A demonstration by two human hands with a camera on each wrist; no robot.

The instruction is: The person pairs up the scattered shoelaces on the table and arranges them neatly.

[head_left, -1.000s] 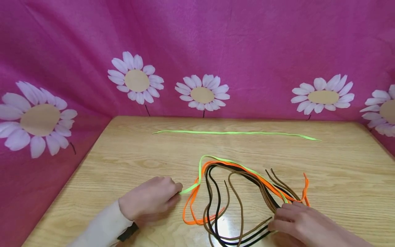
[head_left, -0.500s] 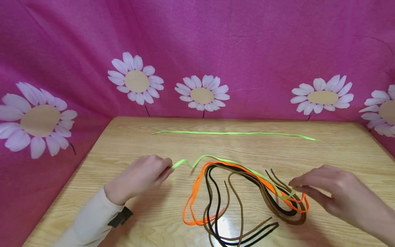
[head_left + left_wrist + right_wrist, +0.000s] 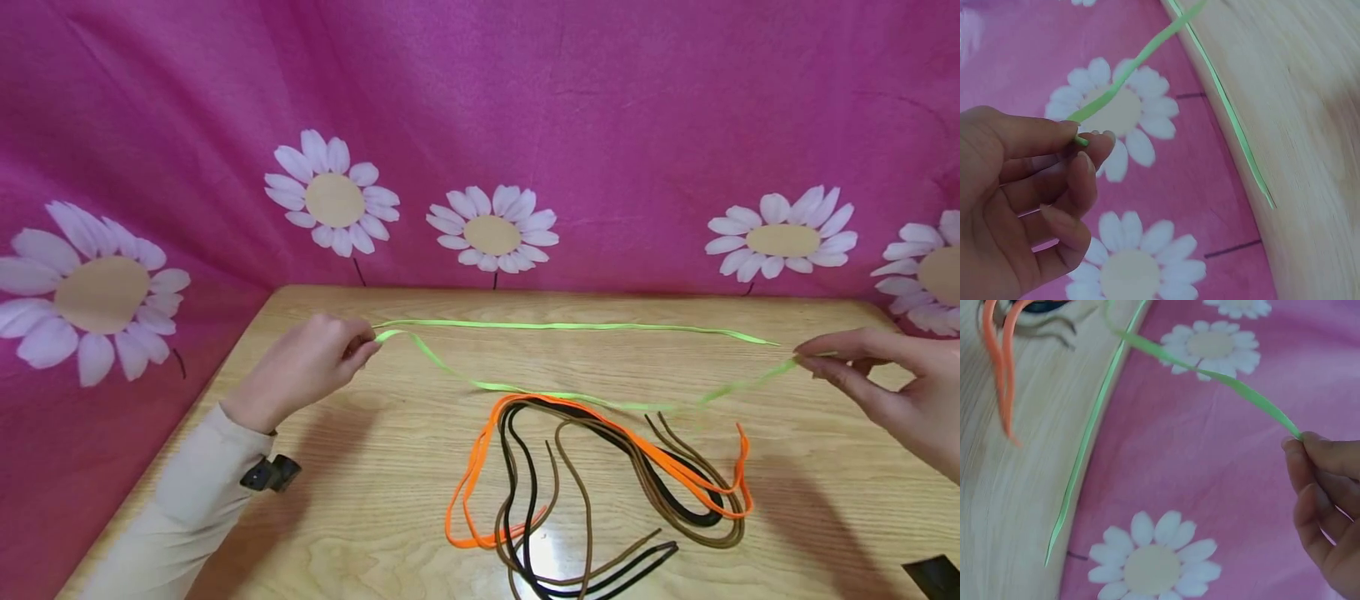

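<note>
A flat lime-green shoelace (image 3: 551,394) sags between my two hands, its middle dipping close to the laces in front. My left hand (image 3: 309,364) pinches one end between thumb and index finger, and the tip (image 3: 1082,141) pokes out below the thumb in the left wrist view. The other end is pinched by my right hand (image 3: 892,379) at the right side. In the right wrist view the lace (image 3: 1235,384) runs up from the thumb and fingertip. A second green shoelace (image 3: 570,325) lies stretched straight across the back of the table.
Orange laces (image 3: 474,467), black laces (image 3: 531,475) and brown laces (image 3: 587,500) lie in a loose looped bundle at the table's front middle. A pink cloth (image 3: 615,100) with printed daisies stands behind the wooden table (image 3: 360,517).
Both hands have moved up and outward, lifting the green shoelace off the orange, black and brown bundle and spreading it wider. The straight lace at the back stays put.
</note>
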